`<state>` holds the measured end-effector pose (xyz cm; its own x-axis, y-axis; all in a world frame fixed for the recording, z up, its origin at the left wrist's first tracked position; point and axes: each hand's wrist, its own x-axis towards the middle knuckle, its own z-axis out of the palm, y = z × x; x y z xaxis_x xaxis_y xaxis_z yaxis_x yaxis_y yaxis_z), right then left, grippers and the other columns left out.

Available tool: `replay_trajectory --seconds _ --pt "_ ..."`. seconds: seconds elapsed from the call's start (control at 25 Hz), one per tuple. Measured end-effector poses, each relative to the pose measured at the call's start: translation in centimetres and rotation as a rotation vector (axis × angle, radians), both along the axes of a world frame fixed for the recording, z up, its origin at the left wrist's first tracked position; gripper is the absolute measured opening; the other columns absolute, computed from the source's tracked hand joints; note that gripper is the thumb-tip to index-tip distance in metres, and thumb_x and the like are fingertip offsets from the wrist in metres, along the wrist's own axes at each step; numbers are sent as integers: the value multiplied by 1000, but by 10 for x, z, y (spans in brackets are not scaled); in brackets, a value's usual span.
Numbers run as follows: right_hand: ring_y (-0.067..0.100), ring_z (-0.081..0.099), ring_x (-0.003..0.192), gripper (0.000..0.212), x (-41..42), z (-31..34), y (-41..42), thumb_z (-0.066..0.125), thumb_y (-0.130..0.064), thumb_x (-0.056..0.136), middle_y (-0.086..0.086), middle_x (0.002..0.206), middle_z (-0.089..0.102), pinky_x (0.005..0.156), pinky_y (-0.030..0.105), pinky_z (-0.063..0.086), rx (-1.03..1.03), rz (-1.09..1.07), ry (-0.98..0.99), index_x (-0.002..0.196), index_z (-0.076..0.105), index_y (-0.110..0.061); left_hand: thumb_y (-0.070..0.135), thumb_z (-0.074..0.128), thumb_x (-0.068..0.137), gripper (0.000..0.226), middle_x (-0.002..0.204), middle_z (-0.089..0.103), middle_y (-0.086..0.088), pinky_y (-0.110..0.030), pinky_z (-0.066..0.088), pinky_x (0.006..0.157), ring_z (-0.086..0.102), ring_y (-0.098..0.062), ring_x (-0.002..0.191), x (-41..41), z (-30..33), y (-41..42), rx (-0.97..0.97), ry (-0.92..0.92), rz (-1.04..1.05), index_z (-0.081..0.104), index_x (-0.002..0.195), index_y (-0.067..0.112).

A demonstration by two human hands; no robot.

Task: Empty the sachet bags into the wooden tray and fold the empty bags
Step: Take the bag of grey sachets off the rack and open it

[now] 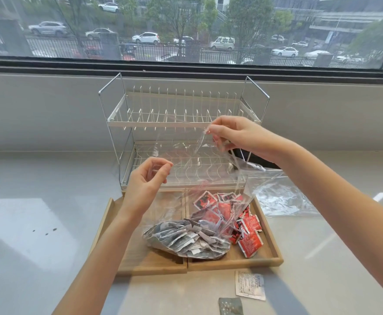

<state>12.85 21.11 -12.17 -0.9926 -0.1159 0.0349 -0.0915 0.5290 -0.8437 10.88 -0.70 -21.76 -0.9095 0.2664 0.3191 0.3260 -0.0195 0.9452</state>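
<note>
Fingers of the right hand pinch the clear plastic bag above the wooden tray; left hand pinches its other edge.

The wooden tray sits on the counter in front of a two-tier wire rack that stands against the back edge. Sachets lie in the tray's right compartment; a bag of sachets straddles its divider. An empty bag lies right of the tray, and two loose sachets lie before it.
</note>
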Motion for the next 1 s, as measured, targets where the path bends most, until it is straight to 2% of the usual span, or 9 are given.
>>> replay_trajectory --seconds 0.12,0.24,0.32,0.4,0.56,0.72,0.84,0.92,1.0 --pt "3 66 89 40 2 -7 12 35 -43 94 -4 102 68 87 23 50 -9 41 -248 110 61 -17 15 58 85 16 70 59 12 -6 42 57 51 5 55 0 1 -1 3 1 1 62 78 28" --pt "5 66 91 39 7 -11 26 39 -39 93 -4 93 71 82 19 52 10 162 -349 104 66 -12 14 57 86 16 72 59 10 -6 42 57 51 5 55 0 1 -1 2 -6 9 62 78 27" --pt "5 62 77 24 10 -12 29 50 -33 90 -8 78 68 70 13 50 83 164 -279 91 70 -21 14 57 86 15 72 59 10 -6 43 57 51 5 55 0 1 -1 -1 -10 10 62 78 27" --pt "4 57 64 17 12 -5 32 56 -26 88 -13 64 63 62 12 48 20 95 -185 80 70 -22 15 57 86 15 72 59 9 -6 43 57 51 5 55 0 1 -1 1 -15 13 62 78 27" --pt "0 57 56 13 13 14 31 62 -25 84 -13 58 65 62 11 51 76 55 14 77 71 -20 18 58 85 14 69 58 8 -6 43 58 51 4 56 -2 3 -5 -5 -12 25 62 77 29" --pt "-1 66 77 17 11 13 27 55 -34 87 -14 77 73 77 15 53 119 30 46 91 70 -26 18 58 85 14 68 57 7 -6 42 58 51 4 55 -3 3 -7 14 -21 46 62 77 29" --pt "6 68 94 38 14 6 37 49 -45 83 -4 99 72 84 17 53 32 67 -199 104 65 -18 18 58 86 15 68 57 7 -6 42 58 51 4 56 -3 2 -8 26 -24 48 62 77 29" --pt "3 68 79 38 18 -1 43 50 -45 80 -6 83 71 72 10 52 37 113 -304 91 65 -12 18 57 86 16 67 57 8 -6 42 58 51 4 56 -3 1 -8 27 -19 48 62 76 30" --pt "1 56 57 29 22 -6 46 53 -38 85 -11 61 57 60 12 48 53 83 -272 70 60 -14 18 57 86 16 68 57 8 -5 42 58 51 4 56 -3 0 -7 21 -18 47 62 77 30"
